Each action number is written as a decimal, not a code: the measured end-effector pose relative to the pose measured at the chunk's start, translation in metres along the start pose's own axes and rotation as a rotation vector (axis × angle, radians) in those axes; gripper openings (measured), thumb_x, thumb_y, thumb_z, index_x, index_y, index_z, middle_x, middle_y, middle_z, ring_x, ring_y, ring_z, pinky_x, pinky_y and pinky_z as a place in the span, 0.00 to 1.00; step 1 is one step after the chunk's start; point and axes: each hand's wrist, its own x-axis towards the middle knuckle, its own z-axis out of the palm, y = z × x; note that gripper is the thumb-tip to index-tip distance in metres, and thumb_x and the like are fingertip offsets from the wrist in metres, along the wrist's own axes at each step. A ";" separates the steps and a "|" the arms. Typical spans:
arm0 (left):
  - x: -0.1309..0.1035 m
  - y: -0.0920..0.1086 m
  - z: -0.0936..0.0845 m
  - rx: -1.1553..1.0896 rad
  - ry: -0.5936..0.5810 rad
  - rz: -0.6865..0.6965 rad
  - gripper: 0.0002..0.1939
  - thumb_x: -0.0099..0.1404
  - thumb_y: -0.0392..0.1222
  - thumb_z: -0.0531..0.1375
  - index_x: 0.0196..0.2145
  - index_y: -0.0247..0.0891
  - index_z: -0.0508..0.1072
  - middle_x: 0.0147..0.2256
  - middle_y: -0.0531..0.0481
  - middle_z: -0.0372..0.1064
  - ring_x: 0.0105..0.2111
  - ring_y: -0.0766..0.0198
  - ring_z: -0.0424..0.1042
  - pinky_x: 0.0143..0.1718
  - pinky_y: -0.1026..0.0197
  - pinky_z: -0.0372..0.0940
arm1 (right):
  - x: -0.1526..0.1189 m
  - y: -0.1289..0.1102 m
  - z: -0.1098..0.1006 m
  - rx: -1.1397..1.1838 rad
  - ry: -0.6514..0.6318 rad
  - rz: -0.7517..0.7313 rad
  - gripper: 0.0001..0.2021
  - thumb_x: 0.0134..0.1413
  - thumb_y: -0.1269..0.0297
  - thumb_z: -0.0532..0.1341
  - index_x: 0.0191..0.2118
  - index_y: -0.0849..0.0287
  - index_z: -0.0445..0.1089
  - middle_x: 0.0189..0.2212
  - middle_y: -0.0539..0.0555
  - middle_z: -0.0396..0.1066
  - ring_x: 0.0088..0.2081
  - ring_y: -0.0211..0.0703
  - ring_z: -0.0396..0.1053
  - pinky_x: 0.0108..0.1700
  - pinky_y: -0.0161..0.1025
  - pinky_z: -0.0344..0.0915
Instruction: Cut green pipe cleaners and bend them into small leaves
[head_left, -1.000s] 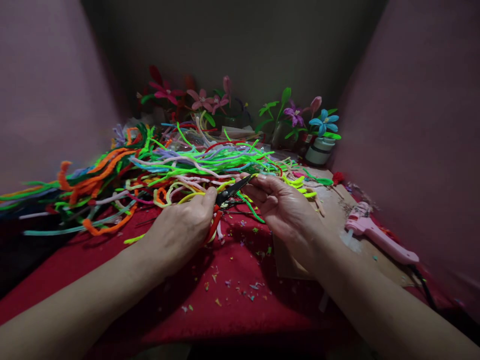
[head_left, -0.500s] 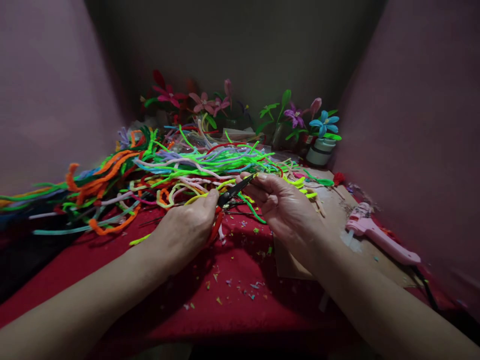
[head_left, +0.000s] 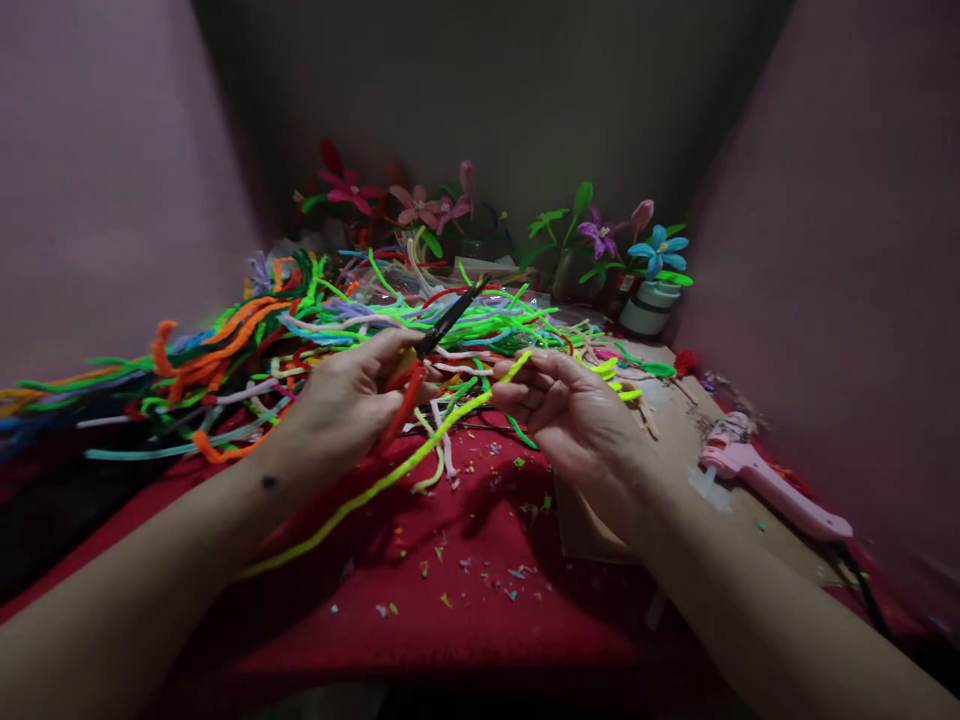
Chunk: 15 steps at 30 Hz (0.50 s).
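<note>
My left hand (head_left: 341, 405) is closed round the red handles of a pair of scissors (head_left: 452, 318). The dark blades point up and to the right, over the heap. Between the fingertips of my right hand (head_left: 574, 415) is one end of a bright yellow pipe cleaner (head_left: 390, 477). It slants down to the left, below the scissors, and passes behind my left forearm. Beyond both hands lies a tangled heap of pipe cleaners (head_left: 420, 325) in green, lilac, pink, orange and other colours.
A pink glue gun (head_left: 772, 480) rests on a cardboard sheet (head_left: 600, 530) at the right. Pipe-cleaner flowers stand at the back, a blue flower (head_left: 660, 250) in a pale jar (head_left: 646, 308) among them. Small coloured clippings dot the red cloth (head_left: 420, 635).
The scissors have moved away from my right fingertips and now point upward. A long yellow pipe cleaner now stretches from my right fingers down to the left. The view has shifted slightly.
</note>
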 end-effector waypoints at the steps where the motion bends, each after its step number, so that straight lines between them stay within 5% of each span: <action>1: 0.000 0.002 0.000 -0.183 -0.090 -0.062 0.17 0.62 0.45 0.52 0.47 0.36 0.65 0.21 0.55 0.64 0.17 0.71 0.60 0.19 0.67 0.57 | 0.001 0.000 0.000 0.001 0.000 -0.006 0.07 0.46 0.72 0.56 0.22 0.60 0.68 0.19 0.49 0.73 0.22 0.39 0.73 0.33 0.38 0.71; 3: 0.000 0.005 0.001 -0.479 -0.255 -0.221 0.15 0.61 0.47 0.54 0.42 0.36 0.67 0.16 0.59 0.55 0.13 0.73 0.51 0.14 0.68 0.51 | 0.002 0.000 -0.001 -0.013 -0.003 -0.023 0.07 0.47 0.72 0.56 0.22 0.60 0.67 0.20 0.49 0.74 0.21 0.38 0.72 0.33 0.38 0.71; 6: -0.003 0.006 0.001 -0.609 -0.400 -0.316 0.12 0.59 0.45 0.56 0.39 0.36 0.66 0.14 0.62 0.46 0.12 0.75 0.45 0.12 0.69 0.46 | 0.004 -0.001 -0.003 -0.064 0.007 -0.052 0.07 0.47 0.72 0.56 0.22 0.60 0.67 0.20 0.49 0.73 0.19 0.36 0.71 0.28 0.34 0.69; 10: -0.005 0.007 0.001 -0.716 -0.391 -0.292 0.19 0.57 0.42 0.58 0.46 0.36 0.63 0.19 0.59 0.56 0.14 0.77 0.49 0.13 0.71 0.49 | 0.010 -0.002 -0.008 -0.108 0.017 -0.178 0.06 0.45 0.74 0.57 0.22 0.61 0.66 0.19 0.49 0.72 0.19 0.34 0.70 0.25 0.30 0.67; 15: -0.011 0.015 0.010 -0.937 -0.385 -0.377 0.14 0.56 0.41 0.62 0.39 0.36 0.65 0.20 0.56 0.63 0.13 0.77 0.52 0.12 0.72 0.48 | 0.014 -0.001 -0.009 -0.108 0.017 -0.210 0.04 0.42 0.74 0.58 0.22 0.61 0.66 0.20 0.49 0.71 0.23 0.36 0.73 0.31 0.33 0.71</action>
